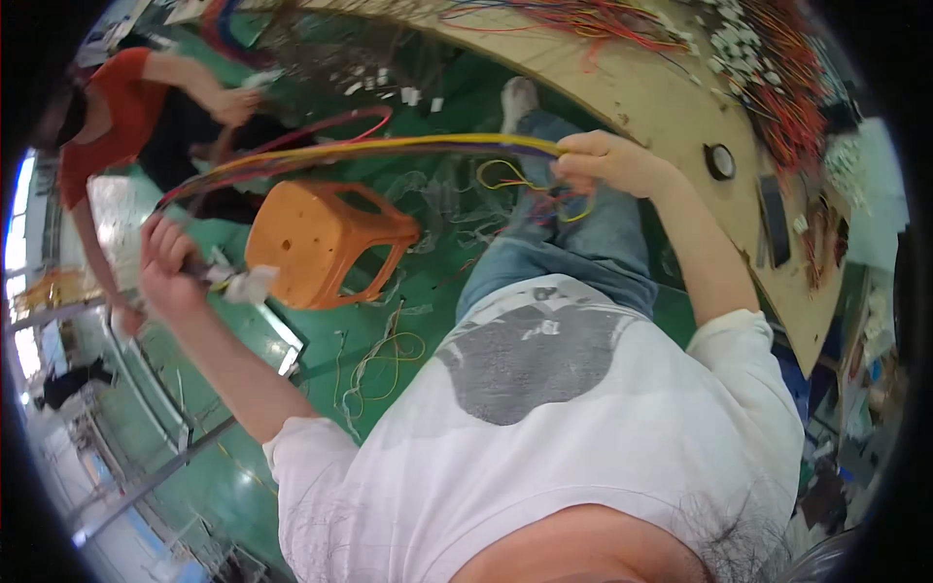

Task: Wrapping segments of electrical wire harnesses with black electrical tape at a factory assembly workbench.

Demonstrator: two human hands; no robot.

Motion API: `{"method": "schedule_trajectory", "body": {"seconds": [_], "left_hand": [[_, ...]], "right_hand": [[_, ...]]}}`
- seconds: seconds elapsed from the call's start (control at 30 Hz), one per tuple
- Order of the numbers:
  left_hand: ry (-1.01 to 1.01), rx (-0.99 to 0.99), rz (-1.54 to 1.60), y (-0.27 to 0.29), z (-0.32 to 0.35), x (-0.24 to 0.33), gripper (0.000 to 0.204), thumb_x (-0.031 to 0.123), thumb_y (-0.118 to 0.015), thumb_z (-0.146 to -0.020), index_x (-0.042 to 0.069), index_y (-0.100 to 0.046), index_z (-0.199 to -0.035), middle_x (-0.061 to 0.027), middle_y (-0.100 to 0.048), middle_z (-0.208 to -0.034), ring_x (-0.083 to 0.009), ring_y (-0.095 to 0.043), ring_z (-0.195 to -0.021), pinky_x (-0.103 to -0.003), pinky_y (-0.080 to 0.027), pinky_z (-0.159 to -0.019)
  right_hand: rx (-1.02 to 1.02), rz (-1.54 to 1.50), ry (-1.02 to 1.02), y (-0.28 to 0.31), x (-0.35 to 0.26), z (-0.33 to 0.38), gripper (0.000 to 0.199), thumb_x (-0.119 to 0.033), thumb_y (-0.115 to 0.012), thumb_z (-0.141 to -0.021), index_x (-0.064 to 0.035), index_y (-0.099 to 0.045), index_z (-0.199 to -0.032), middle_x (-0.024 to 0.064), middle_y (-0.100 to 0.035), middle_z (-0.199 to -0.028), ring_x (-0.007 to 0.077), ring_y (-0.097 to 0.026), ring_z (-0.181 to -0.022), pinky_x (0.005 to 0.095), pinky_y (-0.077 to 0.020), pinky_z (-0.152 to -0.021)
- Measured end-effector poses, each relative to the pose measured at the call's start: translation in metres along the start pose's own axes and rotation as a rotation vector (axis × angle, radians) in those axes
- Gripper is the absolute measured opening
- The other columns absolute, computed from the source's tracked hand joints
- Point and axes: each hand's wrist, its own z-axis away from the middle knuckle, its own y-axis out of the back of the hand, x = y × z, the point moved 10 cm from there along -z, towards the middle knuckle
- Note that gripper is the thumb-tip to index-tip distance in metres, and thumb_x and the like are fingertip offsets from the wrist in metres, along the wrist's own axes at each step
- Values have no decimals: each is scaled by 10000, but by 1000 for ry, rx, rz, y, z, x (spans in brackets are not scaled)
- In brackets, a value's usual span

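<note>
A bundle of yellow, red and dark wires (389,146) stretches between my two hands, above the floor and my legs. My left hand (170,257) is closed round its left end, out to the far left. White connectors (241,282) and short wire ends stick out below that fist. My right hand (610,163) grips the other end in front of my knees. From it, loose yellow, red and blue wire ends hang down over my jeans. A pinkish-red loop of wire rises from the bundle near its left half.
An orange plastic stool (301,243) stands under the bundle. Ahead and right, a wooden table (641,97) carries heaps of coloured wires (777,117), white connectors and a roll of black tape (719,161). At left, a person in an orange-red top (126,107) bends forward. Plastic scraps and wires litter the green floor.
</note>
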Motion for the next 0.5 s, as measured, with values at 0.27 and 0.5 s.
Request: {"method": "schedule_trajectory", "body": {"seconds": [0.27, 0.5], "left_hand": [[-148, -397, -1741, -95, -8, -150, 167, 154, -440, -892, 19, -525, -941, -21, -543, -761, -35, -473, -607, -177, -368, -500], [356, -181, -1252, -52, -2, -215, 220, 224, -454, -897, 14, -516, -920, 15, -438, -637, -53, -414, -549, -202, -336, -458]], "right_hand": [[-286, 754, 279, -71, -129, -41, 267, -228, -436, -839, -4, -557, -758, 124, -519, -635, 233, -488, -594, 325, -403, -569], [-258, 545, 297, -70, -173, -43, 284, -263, -483, -824, -15, -583, -731, 16, -457, -533, 96, -430, -457, 251, -355, -433]]}}
